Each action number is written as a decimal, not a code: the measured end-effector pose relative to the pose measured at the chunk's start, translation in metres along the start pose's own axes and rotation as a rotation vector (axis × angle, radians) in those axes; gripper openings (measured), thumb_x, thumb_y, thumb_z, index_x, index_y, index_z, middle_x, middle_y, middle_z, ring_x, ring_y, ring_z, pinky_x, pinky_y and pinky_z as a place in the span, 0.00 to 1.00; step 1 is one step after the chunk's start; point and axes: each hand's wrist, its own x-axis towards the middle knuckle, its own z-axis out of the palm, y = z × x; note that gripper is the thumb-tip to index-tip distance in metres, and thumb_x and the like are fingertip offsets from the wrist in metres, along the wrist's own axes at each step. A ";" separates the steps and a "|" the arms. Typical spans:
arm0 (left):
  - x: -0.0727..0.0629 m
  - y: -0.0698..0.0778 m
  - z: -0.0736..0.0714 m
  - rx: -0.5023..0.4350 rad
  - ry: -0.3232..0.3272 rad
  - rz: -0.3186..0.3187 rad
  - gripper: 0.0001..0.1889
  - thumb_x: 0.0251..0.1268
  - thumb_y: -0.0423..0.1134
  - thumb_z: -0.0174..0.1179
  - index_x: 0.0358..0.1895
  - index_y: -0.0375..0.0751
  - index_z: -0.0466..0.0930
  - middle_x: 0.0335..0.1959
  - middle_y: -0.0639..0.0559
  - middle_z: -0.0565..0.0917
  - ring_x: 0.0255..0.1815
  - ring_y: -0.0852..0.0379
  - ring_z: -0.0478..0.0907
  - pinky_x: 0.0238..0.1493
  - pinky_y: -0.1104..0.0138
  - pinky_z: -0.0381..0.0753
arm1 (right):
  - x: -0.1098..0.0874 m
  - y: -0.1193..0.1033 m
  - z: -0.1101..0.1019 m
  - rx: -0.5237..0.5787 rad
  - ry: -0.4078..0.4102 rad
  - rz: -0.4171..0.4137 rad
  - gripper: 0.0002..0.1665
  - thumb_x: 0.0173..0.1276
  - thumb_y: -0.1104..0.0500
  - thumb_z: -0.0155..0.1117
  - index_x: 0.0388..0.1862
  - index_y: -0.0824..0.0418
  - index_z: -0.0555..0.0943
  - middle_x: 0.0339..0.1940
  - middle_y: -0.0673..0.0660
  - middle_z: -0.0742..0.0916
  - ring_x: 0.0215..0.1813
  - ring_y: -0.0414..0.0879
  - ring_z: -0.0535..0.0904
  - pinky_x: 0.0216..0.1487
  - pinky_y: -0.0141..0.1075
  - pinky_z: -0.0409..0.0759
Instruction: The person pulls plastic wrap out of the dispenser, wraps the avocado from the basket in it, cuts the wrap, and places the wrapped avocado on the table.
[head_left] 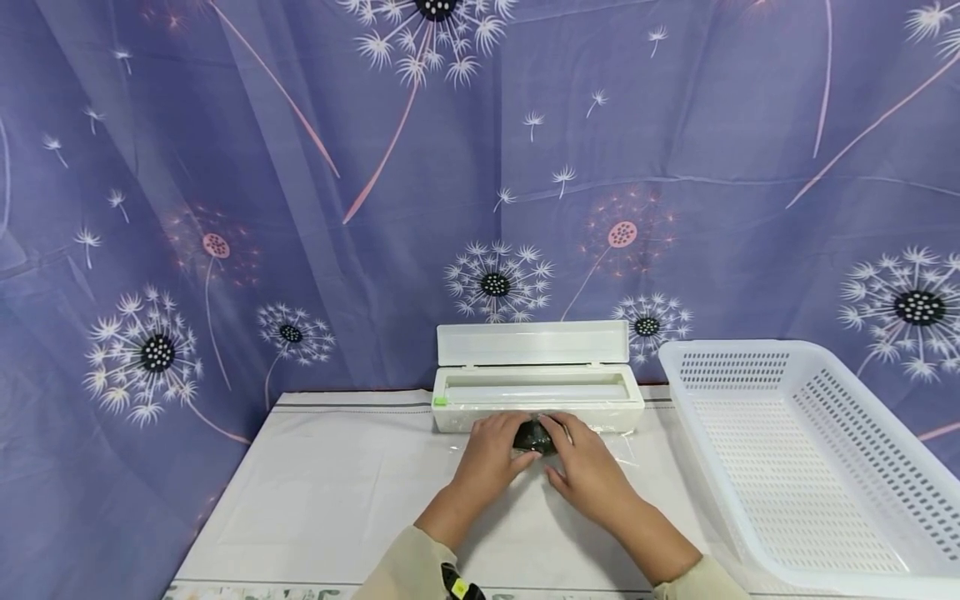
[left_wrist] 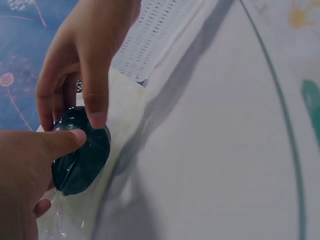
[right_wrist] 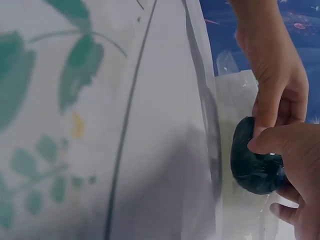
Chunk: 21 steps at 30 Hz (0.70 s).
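A dark green, glossy, rounded item (head_left: pixel 535 437) with clear cling film (left_wrist: pixel 59 220) about it is held between both hands, in front of a white cling film dispenser (head_left: pixel 536 417). My left hand (head_left: pixel 491 454) grips its left side, thumb on the near face. From the other side my right hand (head_left: pixel 592 471) holds it with fingers and thumb bent. In the left wrist view the item (left_wrist: pixel 82 165) shows a crease in its surface; its far side is hidden by fingers. The dispenser's lid (head_left: pixel 532 343) stands raised, with a pale roll (head_left: pixel 536 392) inside.
A white perforated plastic basket (head_left: pixel 738 517) stands at the right of the table. A white cloth with a printed border covers the table (head_left: pixel 315 492). Behind hangs a purple-blue curtain (head_left: pixel 420 275) with dandelion prints. A green slider (head_left: pixel 440 401) sits on the dispenser's left end.
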 end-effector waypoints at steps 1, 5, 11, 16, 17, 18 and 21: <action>0.001 0.000 -0.001 -0.015 -0.002 -0.004 0.30 0.59 0.53 0.71 0.62 0.46 0.76 0.57 0.52 0.84 0.60 0.52 0.81 0.59 0.56 0.76 | 0.001 0.000 0.000 0.001 0.000 0.003 0.47 0.49 0.58 0.83 0.67 0.67 0.73 0.61 0.65 0.80 0.61 0.61 0.80 0.61 0.55 0.79; 0.003 -0.001 -0.004 -0.079 0.000 -0.006 0.28 0.59 0.53 0.71 0.61 0.47 0.78 0.56 0.52 0.84 0.58 0.54 0.81 0.57 0.56 0.76 | 0.006 0.002 -0.001 0.027 0.001 0.023 0.46 0.47 0.61 0.85 0.65 0.68 0.73 0.59 0.65 0.81 0.61 0.61 0.79 0.62 0.54 0.79; 0.005 -0.002 -0.008 -0.156 -0.057 -0.053 0.27 0.63 0.55 0.68 0.62 0.48 0.79 0.57 0.51 0.79 0.53 0.54 0.80 0.58 0.55 0.76 | 0.013 0.007 -0.005 0.116 -0.024 0.048 0.40 0.49 0.64 0.83 0.60 0.67 0.74 0.56 0.63 0.81 0.60 0.58 0.79 0.62 0.49 0.80; 0.006 -0.003 -0.012 -0.194 -0.084 -0.074 0.26 0.65 0.56 0.66 0.63 0.48 0.79 0.56 0.51 0.80 0.53 0.53 0.81 0.60 0.53 0.75 | 0.018 0.010 -0.008 0.166 -0.042 0.074 0.39 0.49 0.63 0.84 0.59 0.66 0.75 0.56 0.61 0.79 0.56 0.53 0.82 0.58 0.45 0.83; 0.007 -0.003 -0.012 -0.203 -0.090 -0.080 0.26 0.66 0.56 0.65 0.63 0.48 0.79 0.56 0.51 0.80 0.53 0.53 0.81 0.60 0.53 0.75 | 0.018 0.010 -0.009 0.171 -0.047 0.081 0.39 0.50 0.62 0.83 0.60 0.66 0.76 0.55 0.60 0.79 0.55 0.53 0.82 0.57 0.45 0.84; 0.007 -0.003 -0.013 -0.210 -0.091 -0.082 0.26 0.66 0.56 0.64 0.63 0.48 0.79 0.56 0.51 0.80 0.53 0.53 0.81 0.61 0.52 0.75 | 0.019 0.011 -0.010 0.176 -0.055 0.091 0.39 0.51 0.62 0.83 0.60 0.66 0.76 0.55 0.60 0.79 0.54 0.52 0.83 0.56 0.45 0.84; 0.009 -0.005 -0.014 -0.240 -0.095 -0.100 0.26 0.66 0.57 0.64 0.63 0.48 0.79 0.56 0.51 0.81 0.53 0.53 0.81 0.60 0.52 0.76 | 0.020 0.011 -0.012 0.186 -0.077 0.111 0.40 0.53 0.60 0.82 0.64 0.65 0.75 0.55 0.60 0.79 0.51 0.52 0.83 0.55 0.46 0.85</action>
